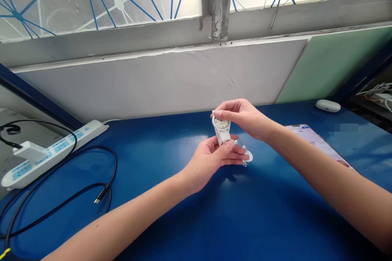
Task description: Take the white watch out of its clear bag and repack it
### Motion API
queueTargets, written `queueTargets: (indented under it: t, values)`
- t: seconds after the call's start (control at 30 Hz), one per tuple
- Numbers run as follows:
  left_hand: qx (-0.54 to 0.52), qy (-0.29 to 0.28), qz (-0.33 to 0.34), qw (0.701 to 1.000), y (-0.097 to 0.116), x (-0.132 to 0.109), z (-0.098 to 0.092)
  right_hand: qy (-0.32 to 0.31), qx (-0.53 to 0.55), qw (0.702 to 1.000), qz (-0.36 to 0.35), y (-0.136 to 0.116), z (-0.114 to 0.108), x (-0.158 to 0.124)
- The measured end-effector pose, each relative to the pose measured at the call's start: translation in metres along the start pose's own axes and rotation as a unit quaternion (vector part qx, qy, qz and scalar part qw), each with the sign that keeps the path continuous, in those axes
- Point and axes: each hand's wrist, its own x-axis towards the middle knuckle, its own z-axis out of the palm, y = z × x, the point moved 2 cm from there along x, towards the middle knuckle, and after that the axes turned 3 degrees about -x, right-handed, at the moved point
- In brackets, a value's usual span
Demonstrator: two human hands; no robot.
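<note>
A white wristwatch [221, 124] with a round dial is held up over the blue table. My left hand [212, 157] is closed around its strap below the case, thumb across the band. With thumb and fingers my right hand [241, 116] pinches the upper edge of the watch case. Beneath my left fingers hangs a clear plastic piece [245, 155] with a white round part; its exact kind is hard to make out. My left fingers hide part of the strap.
A white power strip [61, 147] with a plugged-in charger [32, 151] and a black cable [114, 167] occupies the left side. To the right lie a phone [320, 144], partly behind my right forearm, and a white earbud case [328, 106]. A wall [165, 85] rises behind the blue table [159, 134].
</note>
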Motion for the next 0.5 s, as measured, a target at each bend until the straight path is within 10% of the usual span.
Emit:
queueTargets:
  t: [0.5]
  values:
    - [-0.009, -0.063, -0.063, 0.996, -0.003, -0.001, 0.004, -0.153, 0.239, 0.953, 0.108, 0.007, 0.016, -0.001]
